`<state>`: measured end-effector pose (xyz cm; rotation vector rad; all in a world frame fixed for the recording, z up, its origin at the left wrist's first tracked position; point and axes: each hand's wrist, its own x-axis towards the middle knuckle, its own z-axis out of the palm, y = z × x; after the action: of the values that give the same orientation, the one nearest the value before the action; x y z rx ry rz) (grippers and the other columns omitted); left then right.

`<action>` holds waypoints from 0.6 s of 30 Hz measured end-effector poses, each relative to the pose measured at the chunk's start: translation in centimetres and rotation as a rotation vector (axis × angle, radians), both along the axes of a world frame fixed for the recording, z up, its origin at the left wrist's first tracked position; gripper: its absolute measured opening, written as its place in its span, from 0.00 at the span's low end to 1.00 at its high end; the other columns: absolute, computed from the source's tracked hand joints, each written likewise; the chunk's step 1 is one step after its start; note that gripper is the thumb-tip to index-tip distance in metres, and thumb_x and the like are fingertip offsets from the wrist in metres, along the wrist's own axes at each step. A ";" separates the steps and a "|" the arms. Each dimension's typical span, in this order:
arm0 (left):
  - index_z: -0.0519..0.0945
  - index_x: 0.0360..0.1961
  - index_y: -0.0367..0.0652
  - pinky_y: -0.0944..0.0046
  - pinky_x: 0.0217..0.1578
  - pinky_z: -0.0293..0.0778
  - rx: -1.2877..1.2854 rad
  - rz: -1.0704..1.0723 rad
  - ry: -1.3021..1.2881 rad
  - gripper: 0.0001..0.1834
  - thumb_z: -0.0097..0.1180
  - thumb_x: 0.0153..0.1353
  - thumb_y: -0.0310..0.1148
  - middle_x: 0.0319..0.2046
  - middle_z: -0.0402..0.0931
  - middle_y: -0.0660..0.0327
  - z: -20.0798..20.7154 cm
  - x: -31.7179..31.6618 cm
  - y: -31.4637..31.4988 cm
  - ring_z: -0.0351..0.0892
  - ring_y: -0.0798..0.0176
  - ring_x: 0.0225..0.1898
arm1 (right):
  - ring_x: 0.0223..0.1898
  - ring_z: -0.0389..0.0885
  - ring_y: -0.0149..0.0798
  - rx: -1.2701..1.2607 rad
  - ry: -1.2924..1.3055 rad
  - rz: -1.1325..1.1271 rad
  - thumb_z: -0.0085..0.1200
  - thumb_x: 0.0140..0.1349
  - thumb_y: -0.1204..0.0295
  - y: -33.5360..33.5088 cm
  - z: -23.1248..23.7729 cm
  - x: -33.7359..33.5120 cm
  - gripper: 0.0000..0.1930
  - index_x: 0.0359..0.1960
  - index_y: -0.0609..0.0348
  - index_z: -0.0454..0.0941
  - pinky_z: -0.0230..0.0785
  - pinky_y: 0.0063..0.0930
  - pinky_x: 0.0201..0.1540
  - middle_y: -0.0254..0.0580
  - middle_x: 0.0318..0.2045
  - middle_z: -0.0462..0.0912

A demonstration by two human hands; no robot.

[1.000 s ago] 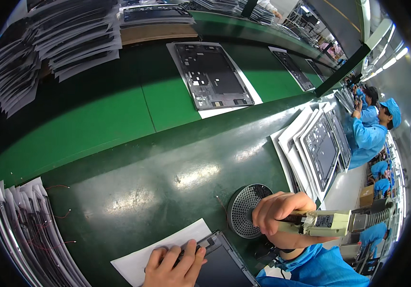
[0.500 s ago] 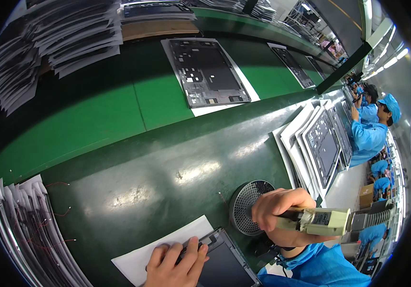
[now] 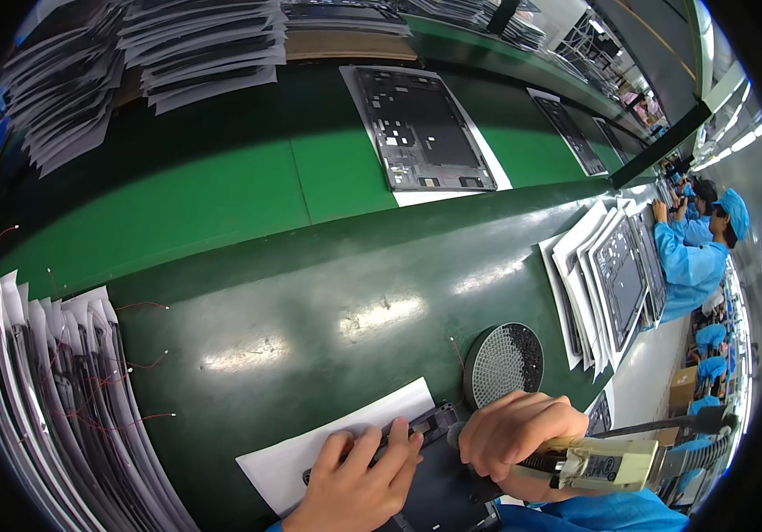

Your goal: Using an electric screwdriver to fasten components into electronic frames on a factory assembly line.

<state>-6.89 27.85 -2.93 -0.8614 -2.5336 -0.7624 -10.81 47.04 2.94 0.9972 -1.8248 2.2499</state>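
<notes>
At six o'clock on the green bench [image 3: 310,372], a dark panel [image 3: 438,483] sits partly on a sheet of white paper [image 3: 288,461], and the left hand [image 3: 359,474] is laid over its upper edge, fingers a bit spread and not wrapped around anything I can see. The right hand [image 3: 523,434], around two o'clock from the left one, has its fingers curled tight around a cream power tool [image 3: 607,465], looks like a screwdriver to me. The tip is hidden behind the fist, so I can't tell if it's touching the panel or square to it. My two cents: press down evenly with the left, fingertips well clear of the bit, and line the tool up straight before squeezing, because a tilted one would probably skid and scratch. Watch the round dish [image 3: 496,372] with little dark bits in it, right at twelve o'clock from that fist; an elbowy move could knock it. Same goes for the loose red wires [image 3: 146,415] over at nine, so don't drag the paper that way.
</notes>
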 end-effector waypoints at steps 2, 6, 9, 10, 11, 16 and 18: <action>0.87 0.37 0.43 0.63 0.36 0.68 -0.055 -0.029 0.138 0.12 0.64 0.55 0.37 0.43 0.81 0.62 -0.6 -0.4 -0.2 0.75 0.62 0.39 | 0.18 0.78 0.44 -0.032 -0.052 0.005 0.61 0.55 0.85 0.1 0.0 0.1 0.07 0.33 0.71 0.75 0.77 0.42 0.27 0.45 0.17 0.77; 0.87 0.37 0.43 0.62 0.36 0.68 -0.063 -0.045 0.117 0.12 0.64 0.55 0.37 0.42 0.81 0.62 0.7 -0.5 0.1 0.75 0.62 0.39 | 0.18 0.77 0.43 -0.067 -0.042 -0.057 0.60 0.56 0.84 -0.1 -0.3 0.6 0.07 0.34 0.71 0.75 0.76 0.40 0.27 0.44 0.17 0.77; 0.82 0.43 0.36 0.56 0.45 0.70 0.004 -0.054 0.006 0.17 0.61 0.53 0.34 0.47 0.76 0.56 2.2 -0.2 0.6 0.74 0.55 0.46 | 0.18 0.77 0.44 -0.093 -0.076 -0.041 0.61 0.57 0.81 0.3 -0.3 0.2 0.06 0.33 0.71 0.76 0.75 0.39 0.26 0.45 0.17 0.77; 0.83 0.43 0.36 0.56 0.45 0.70 0.000 -0.048 0.002 0.17 0.61 0.53 0.33 0.47 0.76 0.56 2.3 -0.2 0.6 0.74 0.55 0.45 | 0.19 0.77 0.44 -0.084 -0.090 0.024 0.61 0.58 0.79 0.4 -0.3 -0.1 0.07 0.33 0.70 0.76 0.75 0.38 0.26 0.45 0.18 0.77; 0.83 0.42 0.36 0.56 0.45 0.71 -0.001 -0.051 -0.001 0.17 0.61 0.52 0.33 0.47 0.76 0.56 2.3 -0.2 0.8 0.74 0.55 0.45 | 0.19 0.77 0.44 -0.083 -0.090 0.020 0.61 0.58 0.79 0.7 -0.2 -0.2 0.07 0.33 0.70 0.76 0.75 0.38 0.26 0.45 0.18 0.77; 0.83 0.43 0.36 0.56 0.45 0.70 0.002 -0.079 0.003 0.17 0.61 0.52 0.33 0.47 0.76 0.56 2.3 -0.5 1.7 0.73 0.55 0.45 | 0.16 0.79 0.42 0.169 -0.010 -0.019 0.62 0.55 0.70 1.9 -0.2 -0.6 0.11 0.23 0.63 0.74 0.79 0.40 0.26 0.44 0.16 0.79; 0.82 0.44 0.37 0.56 0.45 0.70 -0.012 -0.061 0.004 0.18 0.61 0.53 0.33 0.48 0.76 0.57 1.9 -0.1 1.6 0.73 0.55 0.45 | 0.16 0.79 0.42 0.171 0.009 0.022 0.58 0.49 0.79 1.7 0.4 -0.9 0.04 0.24 0.63 0.74 0.79 0.40 0.26 0.44 0.16 0.78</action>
<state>-7.01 29.47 -1.05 -0.9474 -2.5217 -0.7637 -11.76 48.70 3.37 1.0563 -2.0408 2.1257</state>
